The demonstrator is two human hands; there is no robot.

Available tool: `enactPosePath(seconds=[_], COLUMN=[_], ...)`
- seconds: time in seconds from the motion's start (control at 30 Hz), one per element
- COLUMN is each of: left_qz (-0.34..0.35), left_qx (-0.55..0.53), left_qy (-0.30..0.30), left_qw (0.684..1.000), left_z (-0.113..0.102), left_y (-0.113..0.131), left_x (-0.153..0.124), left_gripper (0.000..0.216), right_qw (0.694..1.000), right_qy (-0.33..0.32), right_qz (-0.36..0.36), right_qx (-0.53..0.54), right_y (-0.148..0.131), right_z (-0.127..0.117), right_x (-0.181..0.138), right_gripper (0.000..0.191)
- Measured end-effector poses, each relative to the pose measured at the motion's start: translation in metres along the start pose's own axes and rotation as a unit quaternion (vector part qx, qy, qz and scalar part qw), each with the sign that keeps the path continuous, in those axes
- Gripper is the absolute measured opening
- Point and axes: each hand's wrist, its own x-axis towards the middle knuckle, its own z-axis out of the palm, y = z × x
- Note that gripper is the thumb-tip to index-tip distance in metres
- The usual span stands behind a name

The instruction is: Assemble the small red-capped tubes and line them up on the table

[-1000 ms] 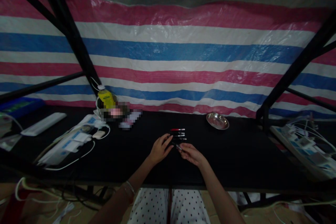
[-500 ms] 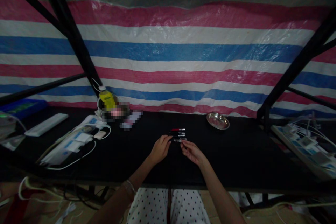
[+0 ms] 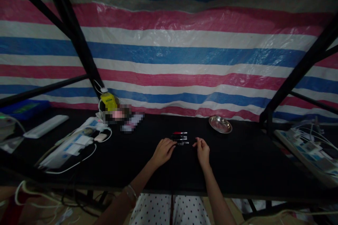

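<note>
Several slim pens or lipstick-like sticks (image 3: 180, 137), one red and the others dark with silver tips, lie side by side on the black table (image 3: 237, 161). My left hand (image 3: 163, 150) rests on the table with curled fingertips touching the left ends of the sticks. To the right of them, my right hand (image 3: 203, 149) has its fingers loosely pinched together; whether anything is in them is too small to see.
A round metal dish (image 3: 220, 124) sits behind and to the right. A yellow bottle (image 3: 108, 100), white cables and power strips (image 3: 71, 144) lie at the left. More white strips (image 3: 308, 147) lie at the right. Black frame bars (image 3: 76, 38) rise before a striped tarp.
My right hand has let go of the lowest stick and moved right, away from the row. The left hand stays at the sticks' left ends.
</note>
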Motion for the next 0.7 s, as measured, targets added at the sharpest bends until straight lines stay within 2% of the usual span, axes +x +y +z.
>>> enactPosePath(seconds=[0.07, 0.13, 0.23, 0.33, 0.47, 0.7], left_qz=[0.005, 0.004, -0.004, -0.016, -0.031, -0.041], left_qx=[-0.005, -0.013, -0.02, -0.021, -0.025, -0.022], left_qy=[-0.015, -0.028, -0.045, -0.053, -0.061, -0.062], left_qw=[1.0, 1.0, 0.999, 0.998, 0.997, 0.997], left_z=[0.0, 0.0, 0.001, 0.002, 0.002, 0.0], left_y=[0.0, -0.001, -0.001, -0.001, 0.0, 0.002], left_x=[0.0, 0.001, 0.001, 0.001, 0.001, 0.002], left_gripper=[0.023, 0.022, 0.021, 0.02, 0.019, 0.018], right_qw=[0.992, 0.969, 0.914, 0.86, 0.835, 0.833], right_qy=[0.001, 0.013, 0.039, 0.033, 0.015, 0.011], right_qz=[-0.018, -0.025, -0.067, -0.092, -0.092, -0.09], right_qx=[-0.126, -0.244, -0.399, -0.5, -0.542, -0.546], right_y=[-0.003, -0.005, -0.008, -0.008, -0.005, -0.002], right_z=[-0.001, -0.001, 0.002, 0.007, 0.01, 0.01], right_x=[0.001, 0.005, 0.012, 0.018, 0.019, 0.019], right_gripper=[0.048, 0.049, 0.045, 0.039, 0.035, 0.035])
